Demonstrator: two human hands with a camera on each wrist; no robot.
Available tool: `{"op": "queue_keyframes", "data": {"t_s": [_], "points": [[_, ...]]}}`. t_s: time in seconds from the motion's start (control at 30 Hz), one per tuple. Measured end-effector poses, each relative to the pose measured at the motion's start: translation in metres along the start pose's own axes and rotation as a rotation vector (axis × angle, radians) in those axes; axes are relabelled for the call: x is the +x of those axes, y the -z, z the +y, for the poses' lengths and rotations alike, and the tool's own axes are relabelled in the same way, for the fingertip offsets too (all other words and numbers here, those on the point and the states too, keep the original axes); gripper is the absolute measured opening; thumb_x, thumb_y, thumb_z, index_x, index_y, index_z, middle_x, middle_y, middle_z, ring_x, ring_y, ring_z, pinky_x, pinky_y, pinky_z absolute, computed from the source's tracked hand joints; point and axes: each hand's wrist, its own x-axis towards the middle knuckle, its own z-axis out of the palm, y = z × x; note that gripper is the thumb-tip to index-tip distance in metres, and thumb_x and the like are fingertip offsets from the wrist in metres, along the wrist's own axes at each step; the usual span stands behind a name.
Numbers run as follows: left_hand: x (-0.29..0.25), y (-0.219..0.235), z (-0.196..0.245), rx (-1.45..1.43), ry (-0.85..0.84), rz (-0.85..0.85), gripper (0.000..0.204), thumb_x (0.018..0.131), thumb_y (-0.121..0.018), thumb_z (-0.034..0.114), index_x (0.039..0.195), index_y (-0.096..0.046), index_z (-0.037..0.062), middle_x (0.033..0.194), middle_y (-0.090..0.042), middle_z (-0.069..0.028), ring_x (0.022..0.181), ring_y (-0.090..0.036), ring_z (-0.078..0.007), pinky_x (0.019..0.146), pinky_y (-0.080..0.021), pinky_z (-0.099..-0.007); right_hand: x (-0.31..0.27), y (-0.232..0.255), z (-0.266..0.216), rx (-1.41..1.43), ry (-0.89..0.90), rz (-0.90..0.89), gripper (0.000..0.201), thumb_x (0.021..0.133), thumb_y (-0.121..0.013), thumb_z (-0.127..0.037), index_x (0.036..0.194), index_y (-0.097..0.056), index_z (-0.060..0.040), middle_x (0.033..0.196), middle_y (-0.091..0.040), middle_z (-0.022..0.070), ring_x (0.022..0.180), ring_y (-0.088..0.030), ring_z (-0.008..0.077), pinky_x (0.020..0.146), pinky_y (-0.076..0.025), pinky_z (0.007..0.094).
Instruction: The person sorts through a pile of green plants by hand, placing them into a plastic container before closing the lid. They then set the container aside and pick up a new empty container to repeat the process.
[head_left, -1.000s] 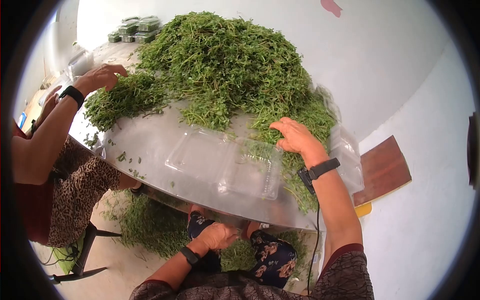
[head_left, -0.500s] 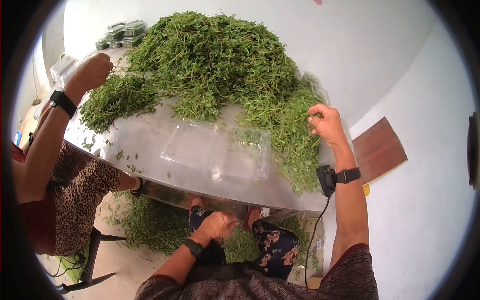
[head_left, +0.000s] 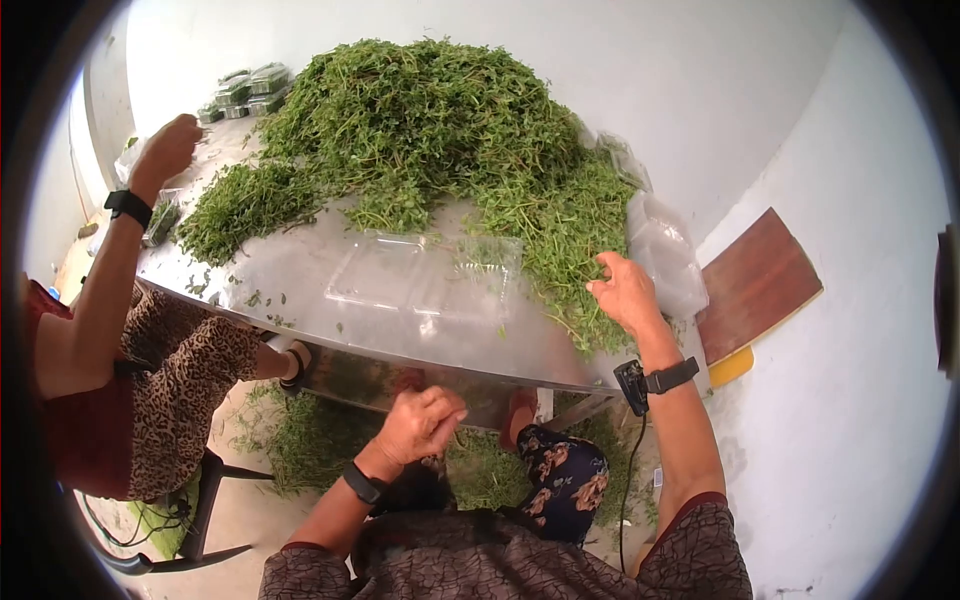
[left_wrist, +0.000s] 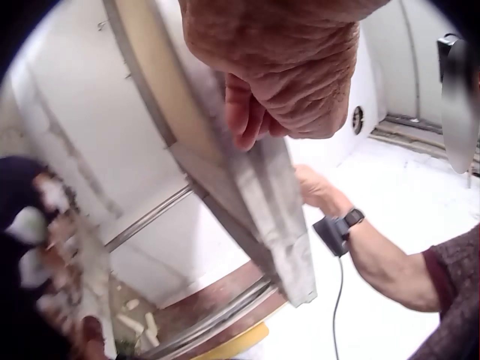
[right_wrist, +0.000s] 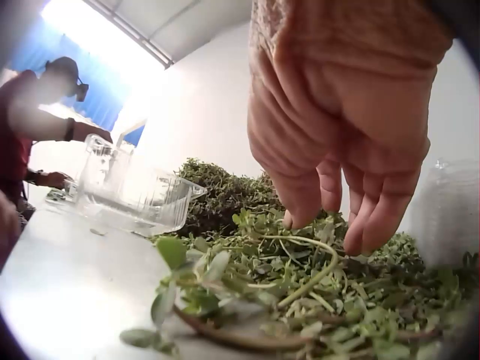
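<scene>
A big mound of leafy green stems covers the back of the metal table, its looser strip running down the right side. Above that strip, my right hand reaches with fingertips down at the leaves; the right wrist view shows thumb and fingers apart, no stem between them. My left hand is in front of the table's near edge, over my lap. Its fingers are curled inward in the left wrist view, and nothing shows in them. A hinged clear plastic box lies opened out mid-table.
Nested clear boxes stand at the right edge near a reddish-brown board. Filled boxes are stacked at back left. Another person's arm is raised at the left, beside a smaller heap. More greens lie on the floor.
My right hand has gone out to the right, then back down-left over the loose strip. My left hand has risen toward the table edge. The other person's hand has left the smaller heap.
</scene>
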Motion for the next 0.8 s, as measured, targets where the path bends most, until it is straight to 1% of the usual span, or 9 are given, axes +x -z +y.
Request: {"op": "queue_keyframes", "data": {"t_s": [0.07, 0.17, 0.23, 0.27, 0.33, 0.53, 0.63, 0.7, 0.8], "points": [[0.025, 0.023, 0.025, 0.162, -0.228, 0.364, 0.02, 0.072, -0.067, 0.0, 0.091, -0.064, 0.0038, 0.088, -0.065, -0.0096, 0.073, -0.064, -0.0277, 0.061, -0.053, -0.0369, -0.008, -0.001, -0.001, 0.007, -0.036, 0.01, 0.043, 0.076, -0.071, -0.016, 0.114, -0.058, -0.0004, 0.085, -0.066, 0.0189, 0.089, -0.063, 0.0359, 0.078, -0.049, 0.0447], [0.047, 0.042, 0.036, 0.359, -0.26, 0.461, 0.037, 0.07, -0.068, 0.002, 0.106, -0.061, 0.0039, 0.103, -0.064, -0.0106, 0.087, -0.064, -0.0296, 0.074, -0.051, -0.0391, -0.017, -0.009, -0.001, 0.032, -0.107, 0.004, 0.04, 0.076, -0.07, -0.015, 0.111, -0.058, 0.0013, 0.084, -0.066, 0.0196, 0.087, -0.064, 0.0367, 0.078, -0.048, 0.0453], [0.068, 0.042, 0.041, 0.559, -0.164, 0.525, 0.049, 0.069, -0.064, -0.003, 0.117, -0.057, 0.0022, 0.119, -0.059, -0.0158, 0.109, -0.056, -0.0322, 0.095, -0.041, -0.0428, -0.021, -0.014, 0.003, 0.055, -0.15, -0.007, 0.038, 0.076, -0.07, -0.014, 0.109, -0.058, 0.0017, 0.084, -0.066, 0.0199, 0.086, -0.064, 0.0371, 0.078, -0.048, 0.0452], [0.076, 0.039, 0.041, 0.565, -0.169, 0.522, 0.049, 0.069, -0.064, -0.003, 0.117, -0.057, 0.0022, 0.119, -0.059, -0.0158, 0.109, -0.056, -0.0322, 0.095, -0.041, -0.0428, -0.024, -0.016, 0.005, 0.098, -0.159, 0.015, 0.035, 0.076, -0.069, -0.013, 0.106, -0.059, 0.0011, 0.084, -0.066, 0.0196, 0.085, -0.064, 0.0369, 0.077, -0.049, 0.0448], [0.088, 0.025, 0.035, 0.535, -0.105, 0.488, 0.056, 0.07, -0.064, 0.0, 0.125, -0.053, 0.0023, 0.129, -0.053, -0.0154, 0.12, -0.048, -0.0314, 0.105, -0.029, -0.0445, -0.026, -0.018, 0.01, 0.145, -0.174, 0.039, 0.031, 0.076, -0.068, -0.012, 0.103, -0.06, 0.0005, 0.083, -0.066, 0.0193, 0.084, -0.064, 0.0367, 0.077, -0.049, 0.0444], [0.095, -0.004, 0.018, 0.681, -0.091, 0.275, 0.045, 0.075, -0.063, 0.011, 0.119, -0.057, 0.0081, 0.126, -0.054, -0.0116, 0.121, -0.048, -0.0291, 0.108, -0.022, -0.0507, -0.032, -0.008, 0.019, 0.207, -0.168, -0.073, 0.022, 0.076, -0.066, -0.008, 0.097, -0.063, -0.0021, 0.083, -0.066, 0.0181, 0.077, -0.064, 0.0327, 0.072, -0.05, 0.0415], [0.095, -0.003, 0.023, 0.675, -0.064, 0.263, 0.046, 0.075, -0.063, 0.013, 0.12, -0.056, 0.0083, 0.125, -0.054, -0.0111, 0.121, -0.048, -0.0287, 0.11, -0.02, -0.0512, -0.036, -0.004, 0.022, 0.491, -0.206, -0.047, 0.018, 0.078, -0.064, -0.007, 0.095, -0.062, 0.0003, 0.08, -0.066, 0.0166, 0.067, -0.064, 0.0251, 0.061, -0.051, 0.0359], [0.096, -0.003, 0.022, 0.683, -0.057, 0.249, 0.049, 0.075, -0.064, 0.014, 0.123, -0.056, 0.0096, 0.127, -0.053, -0.0123, 0.121, -0.047, -0.0299, 0.11, -0.018, -0.0529, -0.044, 0.019, 0.002, 0.873, -0.376, -0.057, 0.012, 0.083, -0.06, -0.005, 0.092, -0.059, 0.0029, 0.079, -0.066, 0.0138, 0.06, -0.062, 0.0163, 0.049, -0.048, 0.0274], [0.095, -0.002, 0.025, 0.727, -0.088, 0.295, 0.054, 0.074, -0.065, 0.014, 0.127, -0.054, 0.0115, 0.13, -0.049, -0.0134, 0.121, -0.046, -0.0316, 0.111, -0.016, -0.0542, -0.055, 0.022, -0.006, 1.13, -0.345, 0.039, 0.009, 0.087, -0.056, -0.004, 0.09, -0.057, 0.0038, 0.08, -0.065, 0.0124, 0.06, -0.061, 0.012, 0.044, -0.046, 0.0218]]}}
